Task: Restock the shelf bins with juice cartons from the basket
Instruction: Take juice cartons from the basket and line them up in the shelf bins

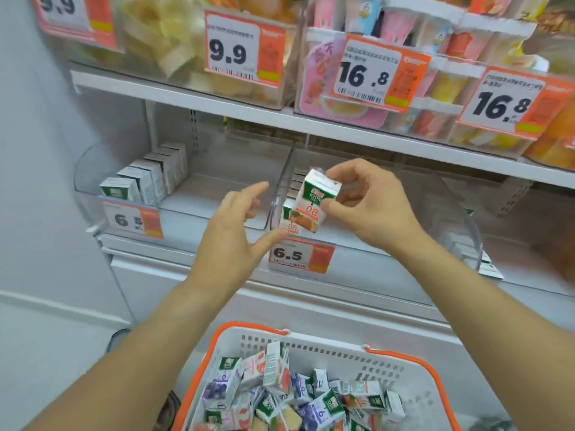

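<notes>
My right hand (370,202) pinches a small white and green juice carton (314,202) with an orange fruit picture, tilted, in front of the middle clear shelf bin (281,185). A row of like cartons (291,213) stands at that bin's left side behind it. My left hand (236,225) hovers just left of the carton, fingers spread and relaxed, holding nothing. The left clear bin (90,200) holds a row of white and green cartons (146,178) along its left wall. Below, the white basket with an orange rim (413,359) holds several mixed cartons (280,396).
Price tags reading 6.5 (300,255) hang on the bin fronts. The shelf above (249,115) carries clear bins of snacks and cups with 9.9 and 16.8 tags. A further bin with cartons (485,262) sits at the right. A grey wall runs along the left.
</notes>
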Motion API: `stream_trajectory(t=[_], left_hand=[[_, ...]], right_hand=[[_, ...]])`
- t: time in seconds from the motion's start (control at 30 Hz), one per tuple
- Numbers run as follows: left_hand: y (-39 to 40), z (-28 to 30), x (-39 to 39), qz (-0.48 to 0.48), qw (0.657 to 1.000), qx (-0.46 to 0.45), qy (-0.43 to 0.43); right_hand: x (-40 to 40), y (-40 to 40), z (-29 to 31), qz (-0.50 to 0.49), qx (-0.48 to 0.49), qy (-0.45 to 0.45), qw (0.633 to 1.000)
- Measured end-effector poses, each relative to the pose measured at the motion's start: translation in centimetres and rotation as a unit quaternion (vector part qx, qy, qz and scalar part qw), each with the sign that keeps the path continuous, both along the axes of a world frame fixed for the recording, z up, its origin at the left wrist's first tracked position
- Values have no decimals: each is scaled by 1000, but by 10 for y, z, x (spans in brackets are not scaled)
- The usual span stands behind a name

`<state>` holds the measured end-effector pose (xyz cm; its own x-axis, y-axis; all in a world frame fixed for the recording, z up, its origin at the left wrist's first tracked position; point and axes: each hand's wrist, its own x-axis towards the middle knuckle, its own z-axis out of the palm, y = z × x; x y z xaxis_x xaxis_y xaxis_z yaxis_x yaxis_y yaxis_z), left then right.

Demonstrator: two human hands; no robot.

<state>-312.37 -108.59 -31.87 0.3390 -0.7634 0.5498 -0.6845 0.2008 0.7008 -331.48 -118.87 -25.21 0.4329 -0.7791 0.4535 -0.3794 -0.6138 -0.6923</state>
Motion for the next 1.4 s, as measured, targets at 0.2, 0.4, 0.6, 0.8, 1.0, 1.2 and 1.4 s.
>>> stream_trajectory(t=[0.2, 0.4, 0.6, 0.8, 1.0, 1.2, 1.4], left_hand=[[-10, -22, 5, -8, 998, 22, -53], [-18, -30, 3, 8, 997, 8, -72], [-25, -29, -1, 32, 995, -21, -96], [-20, -28, -2, 20, 995, -12, -100], [-4, -18, -23, 25, 988, -106, -111], [24, -59, -70, -142, 975, 150, -85], [58, -146, -96, -128, 871, 405, -245]], right_hand=[[38, -29, -38, -19, 15, 176, 984], [52, -45, -52, -43, 6, 232, 972], [55, -52, -48, -73, 33, 240, 967], [39, -35, -39, -64, 24, 228, 971], [-23, 40, -40, -62, -69, -18, 995], [-82, 90, -127, -37, 128, 42, 990], [-101, 98, -198, 31, 260, 234, 936]])
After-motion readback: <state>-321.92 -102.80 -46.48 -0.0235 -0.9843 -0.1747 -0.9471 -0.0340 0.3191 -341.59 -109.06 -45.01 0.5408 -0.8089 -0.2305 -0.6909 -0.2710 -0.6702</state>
